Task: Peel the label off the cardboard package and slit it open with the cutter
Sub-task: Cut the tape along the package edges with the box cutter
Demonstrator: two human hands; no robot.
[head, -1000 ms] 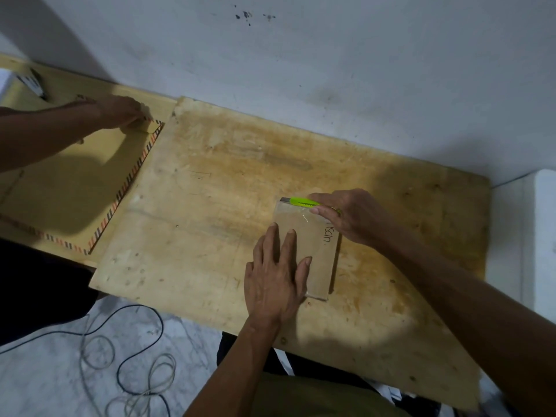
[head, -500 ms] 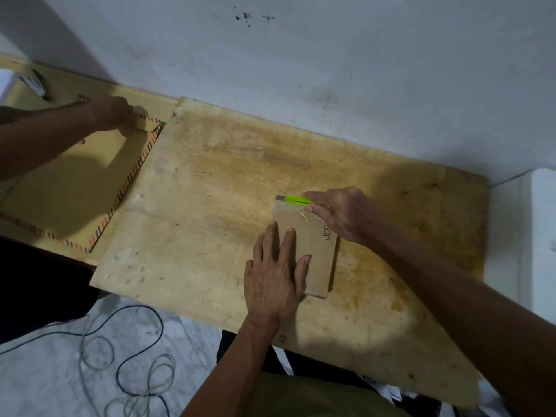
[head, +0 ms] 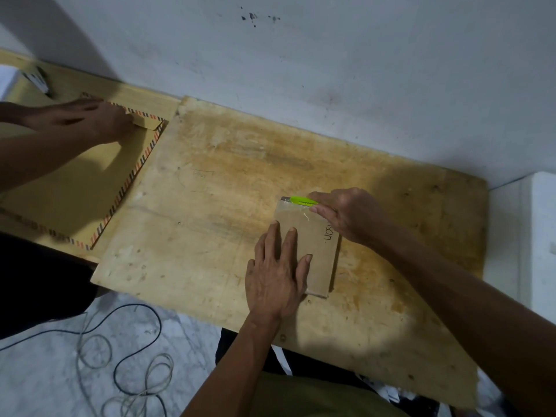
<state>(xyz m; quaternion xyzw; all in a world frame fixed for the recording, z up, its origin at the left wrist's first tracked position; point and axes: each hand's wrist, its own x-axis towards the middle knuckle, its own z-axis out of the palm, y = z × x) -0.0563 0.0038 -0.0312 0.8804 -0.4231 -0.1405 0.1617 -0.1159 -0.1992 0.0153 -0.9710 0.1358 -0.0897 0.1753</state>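
A flat brown cardboard package [head: 319,254] lies on the wooden board [head: 228,200], with handwriting near its right edge and clear tape across its far end. My left hand [head: 276,272] lies flat on the package's near left part, fingers spread, pressing it down. My right hand [head: 346,215] grips a bright green cutter [head: 302,201] and holds it along the package's far edge, its tip at the far left corner. I see no label on the package.
At the left, another person's hand [head: 87,118] rests on a large brown envelope with a striped border [head: 69,182]. A white wall runs behind the board. A white block [head: 541,236] stands at the right. Cables [head: 126,371] lie on the floor below.
My right hand has slid the cutter a little to the left along the package's far edge. The other person's hand has shifted right on the envelope's corner.
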